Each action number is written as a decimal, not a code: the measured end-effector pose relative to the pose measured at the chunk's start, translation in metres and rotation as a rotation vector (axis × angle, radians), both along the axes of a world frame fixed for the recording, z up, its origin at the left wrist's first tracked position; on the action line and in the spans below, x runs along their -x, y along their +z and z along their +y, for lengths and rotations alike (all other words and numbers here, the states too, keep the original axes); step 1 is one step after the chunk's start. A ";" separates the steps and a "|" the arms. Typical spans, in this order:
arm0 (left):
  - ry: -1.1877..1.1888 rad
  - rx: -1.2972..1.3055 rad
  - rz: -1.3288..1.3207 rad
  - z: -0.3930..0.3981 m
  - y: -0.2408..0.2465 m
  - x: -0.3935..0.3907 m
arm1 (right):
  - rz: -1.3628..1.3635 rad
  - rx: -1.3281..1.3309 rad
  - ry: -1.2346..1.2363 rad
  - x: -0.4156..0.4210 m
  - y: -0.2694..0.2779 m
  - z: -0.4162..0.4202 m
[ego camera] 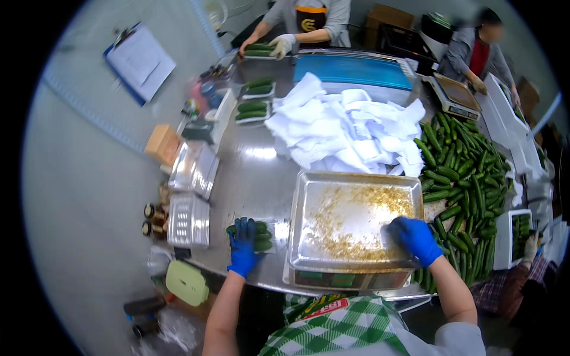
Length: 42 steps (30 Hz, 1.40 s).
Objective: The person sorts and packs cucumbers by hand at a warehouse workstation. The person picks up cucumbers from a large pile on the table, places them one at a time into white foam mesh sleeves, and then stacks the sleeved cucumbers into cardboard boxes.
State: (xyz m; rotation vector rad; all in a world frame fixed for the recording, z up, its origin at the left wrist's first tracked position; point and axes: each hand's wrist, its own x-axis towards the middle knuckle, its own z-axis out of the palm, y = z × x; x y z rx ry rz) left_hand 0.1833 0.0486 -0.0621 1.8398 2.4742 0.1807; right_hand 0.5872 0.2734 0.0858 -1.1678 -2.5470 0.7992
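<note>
In a blue glove, my left hand [243, 250] lies over a small group of cucumbers [262, 237] on the steel table, its fingers spread across their left side; whether it grips them cannot be told. My right hand [415, 240], also gloved in blue, is over the right side of a metal sheet pan [356, 222]; its fingers are blurred and their contact with the pan is unclear. The pan rests on a weighing scale [347, 280] and bears brownish stains. A large heap of cucumbers [465, 187] lies right of the pan.
White foam sheets [343, 129] are piled behind the pan. Trays of cucumbers [251, 111] stand at the far left, near a co-worker's hands [282, 46]. Stacked clear plastic trays [189, 220] line the left edge. Another scale [456, 95] and white foam boxes [512, 240] are at right, with other workers.
</note>
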 end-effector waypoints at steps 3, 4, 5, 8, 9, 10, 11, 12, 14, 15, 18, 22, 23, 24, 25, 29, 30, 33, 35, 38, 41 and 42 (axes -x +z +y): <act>-0.007 0.008 0.018 0.052 -0.004 0.036 | -0.074 -0.117 0.019 0.006 -0.028 -0.007; -0.006 0.017 0.038 0.072 -0.002 0.045 | -0.109 -0.096 0.007 0.007 -0.028 -0.007; -0.004 0.029 0.059 0.090 0.001 0.054 | -0.143 -0.075 -0.006 0.010 -0.025 -0.006; -0.068 -0.070 0.112 0.140 -0.016 0.095 | -0.190 -0.043 0.019 0.009 -0.022 -0.003; -0.095 -0.097 0.137 0.155 -0.031 0.113 | -0.233 -0.010 0.033 0.009 -0.018 -0.001; -0.112 -0.121 0.138 0.175 -0.037 0.126 | -0.232 0.028 0.056 0.008 -0.018 0.002; -0.115 -0.141 0.135 0.194 -0.038 0.136 | -0.239 0.071 0.061 0.004 -0.018 0.003; -0.112 -0.155 0.125 0.213 -0.043 0.144 | -0.231 0.094 0.103 0.001 -0.019 0.006; -0.081 -0.175 0.097 0.244 -0.049 0.157 | -0.185 0.080 0.157 -0.006 -0.028 0.007; -0.061 -0.178 0.085 0.257 -0.050 0.163 | -0.147 0.035 0.184 -0.008 -0.033 0.008; -0.030 -0.184 0.075 0.292 -0.049 0.176 | -0.082 0.086 0.154 -0.010 -0.042 0.007; -0.046 -0.233 0.063 0.314 -0.061 0.198 | 0.017 0.029 0.124 -0.011 -0.047 0.003; -0.086 -0.262 0.020 0.314 -0.060 0.198 | 0.000 0.034 0.117 -0.011 -0.045 0.003; -0.122 -0.289 -0.025 0.311 -0.058 0.199 | -0.019 0.041 0.113 -0.009 -0.041 0.003; -0.154 -0.317 -0.064 0.305 -0.057 0.202 | -0.033 0.046 0.114 -0.008 -0.039 0.004; -0.011 -0.448 -0.274 0.261 -0.060 0.168 | -0.006 -0.002 0.104 -0.009 -0.036 0.002; -0.015 -0.534 -0.117 0.248 -0.046 0.140 | -0.001 -0.014 0.099 -0.009 -0.036 0.001; 0.134 -0.720 0.013 0.183 -0.016 0.067 | 0.018 -0.050 0.150 -0.007 -0.040 0.006; 0.342 -0.701 0.057 0.162 0.051 -0.016 | 0.012 -0.070 0.151 -0.009 -0.039 0.004; 0.328 -0.423 -0.083 0.127 0.115 -0.059 | 0.039 -0.099 0.136 -0.013 -0.042 0.001; 0.379 -0.662 -0.851 0.125 0.156 -0.085 | 0.049 -0.098 0.112 -0.010 -0.046 0.001; 0.371 -0.742 -1.108 0.128 0.170 -0.103 | 0.125 0.119 0.048 -0.010 -0.042 0.001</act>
